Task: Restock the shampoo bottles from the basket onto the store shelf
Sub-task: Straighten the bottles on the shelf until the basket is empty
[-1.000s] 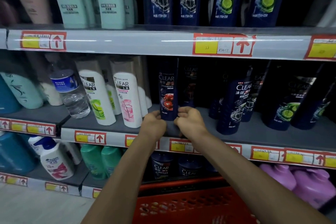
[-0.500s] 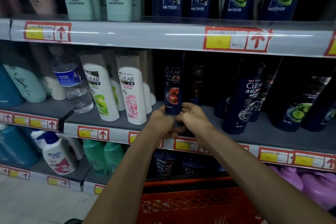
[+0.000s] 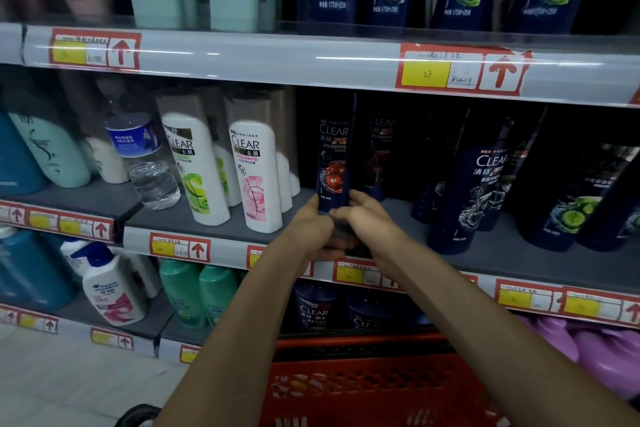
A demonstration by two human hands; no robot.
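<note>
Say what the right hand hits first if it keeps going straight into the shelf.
Most likely the dark CLEAR bottle with red fruit that the right hand already touches at its base; the second dark bottle sits behind, though depth is unclear.

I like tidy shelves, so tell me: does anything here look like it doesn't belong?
Yes: a clear plastic water bottle with a blue label stands on the middle shelf, left of the white Clear shampoo bottles. It is a drink among hair products.

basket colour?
Red-orange plastic basket with a slotted wall, in the head view.
</note>
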